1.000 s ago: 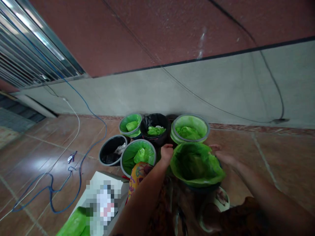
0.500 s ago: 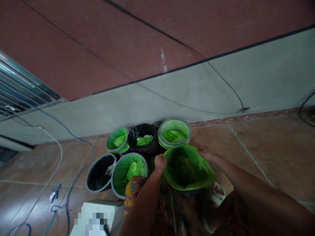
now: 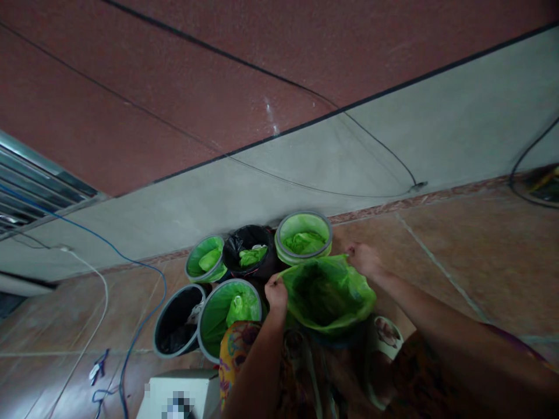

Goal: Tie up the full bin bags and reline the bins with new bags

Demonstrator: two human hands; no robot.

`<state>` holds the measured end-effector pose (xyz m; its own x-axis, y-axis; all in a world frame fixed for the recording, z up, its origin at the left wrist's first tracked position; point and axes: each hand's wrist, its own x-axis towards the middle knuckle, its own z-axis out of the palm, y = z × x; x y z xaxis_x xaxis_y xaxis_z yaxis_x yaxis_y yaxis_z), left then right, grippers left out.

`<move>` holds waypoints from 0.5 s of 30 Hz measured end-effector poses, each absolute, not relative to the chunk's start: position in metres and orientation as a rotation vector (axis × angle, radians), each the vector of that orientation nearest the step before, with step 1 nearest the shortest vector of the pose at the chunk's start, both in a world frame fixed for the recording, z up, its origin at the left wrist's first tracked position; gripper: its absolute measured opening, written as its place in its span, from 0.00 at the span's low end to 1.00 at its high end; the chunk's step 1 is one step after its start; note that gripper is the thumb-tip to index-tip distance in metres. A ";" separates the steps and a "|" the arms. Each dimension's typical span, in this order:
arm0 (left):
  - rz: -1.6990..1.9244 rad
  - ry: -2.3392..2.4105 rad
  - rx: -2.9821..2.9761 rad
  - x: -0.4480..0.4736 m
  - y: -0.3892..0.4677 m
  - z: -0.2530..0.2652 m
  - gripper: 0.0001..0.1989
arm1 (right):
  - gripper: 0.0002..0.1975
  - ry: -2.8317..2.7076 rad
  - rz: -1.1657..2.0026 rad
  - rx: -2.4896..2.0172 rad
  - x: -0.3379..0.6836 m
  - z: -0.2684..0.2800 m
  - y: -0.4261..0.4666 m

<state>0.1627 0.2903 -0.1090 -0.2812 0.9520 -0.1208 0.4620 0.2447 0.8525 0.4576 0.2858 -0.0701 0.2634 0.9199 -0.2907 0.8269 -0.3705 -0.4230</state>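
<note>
A green bin liner [image 3: 327,317] hangs open inside a dark bin [image 3: 338,340] between my feet, its edge spread over the bin's top. My left hand [image 3: 276,292] is closed on the liner's left edge. At the far right edge of the liner, my right hand [image 3: 363,259] has its fingers closed, pinching the green plastic. The inside of the liner is dark, and its bottom cannot be made out. Just beyond it stands a grey-rimmed bin [image 3: 304,214] lined in green.
Left of me stand a green-lined bin [image 3: 257,291], a black-lined bin [image 3: 158,331], a bin with a black bag [image 3: 236,233] and a smaller green-lined bin [image 3: 188,270]. A blue cable [image 3: 144,317] and a white box [image 3: 186,390] lie farther left. The wall [image 3: 196,203] runs behind.
Both hands still hold the liner's edge, which is pulled a little up and outward. The view has tilted and shifted slightly; the other bins stay in place.
</note>
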 end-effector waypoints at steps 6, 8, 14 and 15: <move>0.930 1.892 1.306 0.164 0.291 -0.109 0.13 | 0.14 -1.636 0.784 -2.388 0.453 -0.073 0.284; 0.888 1.870 1.301 0.167 0.291 -0.108 0.13 | 0.20 -1.610 0.828 -2.393 0.451 -0.079 0.287; 0.714 1.942 1.282 0.177 0.296 -0.102 0.16 | 0.32 -1.444 1.091 -2.288 0.448 -0.098 0.298; 0.700 1.947 1.284 0.179 0.297 -0.101 0.17 | 0.30 -1.430 1.096 -2.256 0.446 -0.100 0.299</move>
<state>0.1791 0.2971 -0.1011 -0.2712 0.9290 -0.2520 0.5559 0.3649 0.7469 0.4464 0.2994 -0.1000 0.2337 0.8570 -0.4593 0.6662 -0.4852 -0.5663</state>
